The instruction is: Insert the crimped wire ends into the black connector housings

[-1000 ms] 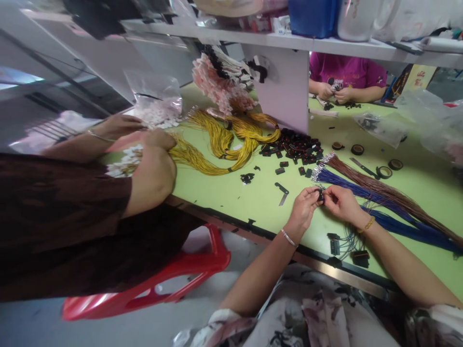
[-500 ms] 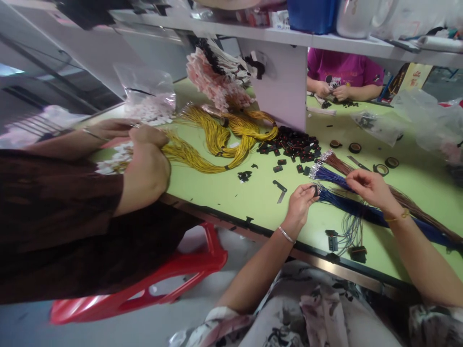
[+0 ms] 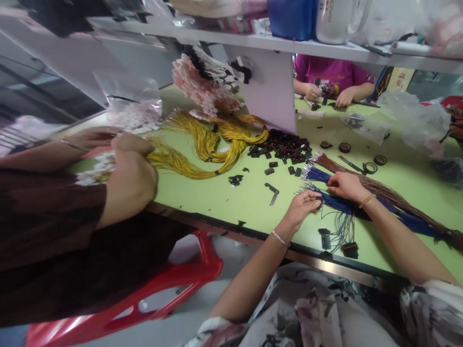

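"What is in your left grip (image 3: 302, 205)?"

"A small black block (image 3: 320, 201). My thumb and fingers pinch it over the green table (image 3: 249, 205)."

"And your right grip (image 3: 345, 187)?"

"It is at the blue wires (image 3: 317, 174). The finger and thumb are close together, but I can't tell if a wire is between them."

"Which way do the wires lie?"

"Long and slanted. The shiny tips (image 3: 306, 172) are on the left, and the tails run off to the right, a bit closer to me. The brown wires (image 3: 358, 180) lie beside them, on the far side."

"Which grip is nearer the wires?"

"My right one. It is right over them, with the tips off to its left. The block is just beside its fingertips, to the left and closer to me."
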